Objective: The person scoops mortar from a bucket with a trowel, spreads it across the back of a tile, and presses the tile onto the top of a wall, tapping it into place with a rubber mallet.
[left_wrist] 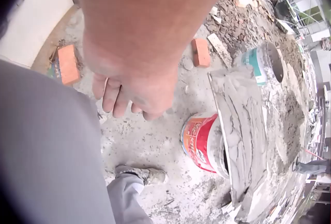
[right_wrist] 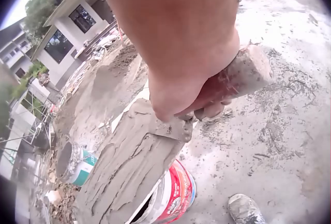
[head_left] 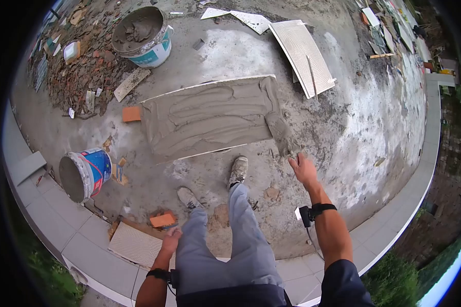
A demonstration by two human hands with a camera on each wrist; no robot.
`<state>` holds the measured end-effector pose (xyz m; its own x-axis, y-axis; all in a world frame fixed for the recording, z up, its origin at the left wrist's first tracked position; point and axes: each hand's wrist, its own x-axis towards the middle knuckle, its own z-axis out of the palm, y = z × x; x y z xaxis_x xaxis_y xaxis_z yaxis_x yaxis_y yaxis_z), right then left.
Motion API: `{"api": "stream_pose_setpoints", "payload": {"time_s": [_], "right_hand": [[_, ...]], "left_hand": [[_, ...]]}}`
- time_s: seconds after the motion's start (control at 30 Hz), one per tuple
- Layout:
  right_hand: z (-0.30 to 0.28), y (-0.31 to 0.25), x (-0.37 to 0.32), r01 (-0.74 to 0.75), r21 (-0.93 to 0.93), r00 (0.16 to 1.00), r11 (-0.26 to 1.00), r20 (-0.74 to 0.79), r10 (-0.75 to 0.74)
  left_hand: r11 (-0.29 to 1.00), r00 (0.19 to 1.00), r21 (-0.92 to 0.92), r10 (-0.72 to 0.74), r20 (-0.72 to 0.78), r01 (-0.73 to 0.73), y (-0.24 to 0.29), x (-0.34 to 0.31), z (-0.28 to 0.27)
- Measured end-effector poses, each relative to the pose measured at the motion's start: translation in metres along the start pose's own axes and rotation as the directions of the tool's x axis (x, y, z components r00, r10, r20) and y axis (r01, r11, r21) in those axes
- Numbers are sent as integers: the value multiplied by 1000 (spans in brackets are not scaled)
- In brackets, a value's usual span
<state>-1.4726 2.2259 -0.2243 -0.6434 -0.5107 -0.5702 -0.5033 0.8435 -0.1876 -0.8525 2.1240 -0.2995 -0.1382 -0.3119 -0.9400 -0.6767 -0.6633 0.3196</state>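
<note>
Grey wet mortar point(head_left: 205, 115) covers a large rectangular tile point(head_left: 210, 154) in front of my feet, with long ridges running across it. My right hand point(head_left: 305, 170) grips the thick, mortar-crusted handle point(right_wrist: 251, 74) of a trowel. Its mortar-coated blade point(head_left: 278, 126) overlaps the tile's right end in the head view. Beside my left thigh hangs my left hand point(head_left: 171, 239), fingers loosely curled and holding nothing. Below the tile's edge, a red-and-white bucket point(left_wrist: 199, 141) shows in the left wrist view.
A bucket of mortar point(head_left: 147, 31) stands behind the tile, near a rubble heap point(head_left: 92, 66). Another bucket point(head_left: 85, 175) is at left. A ridged, tilted panel point(head_left: 305, 56) lies at back right. Bricks point(head_left: 163, 220) are near my left foot. A low parapet point(head_left: 61, 225) borders the floor.
</note>
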Motion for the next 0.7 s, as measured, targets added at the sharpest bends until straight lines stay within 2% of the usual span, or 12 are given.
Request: {"api": "stream_pose_setpoints", "payload": {"time_s": [0.07,0.13,0.2,0.33,0.4,0.47,0.57,0.63,0.7], "right_hand": [[5,23,-5,-25,141,1000,990,9,24],[8,47,-8,-9,156,1000,988,23,5],[19,74,-10,10,169,999,986,45,-18],[43,130,-7,-56,237,998,970,-22,63],[43,140,0,-70,236,996,969,-41,82],[42,141,5,-151,410,988,899,51,143],[28,123,25,-139,471,990,871,77,116],[53,147,44,-110,470,994,876,47,99],[72,167,55,-74,349,978,934,-159,137]], "left_hand": [[998,999,48,41,18,-42,19,-4,27],[977,991,170,118,63,-127,62,-13,61],[979,991,163,111,75,-122,102,-26,90],[969,989,203,124,82,-138,154,-35,128],[963,986,211,155,63,-165,163,-31,132],[961,984,215,172,33,-176,162,-36,129],[946,983,272,185,-4,-177,174,-32,116],[921,963,309,266,-54,-237,166,-22,98],[940,961,256,258,-96,-227,152,-13,75]]}}
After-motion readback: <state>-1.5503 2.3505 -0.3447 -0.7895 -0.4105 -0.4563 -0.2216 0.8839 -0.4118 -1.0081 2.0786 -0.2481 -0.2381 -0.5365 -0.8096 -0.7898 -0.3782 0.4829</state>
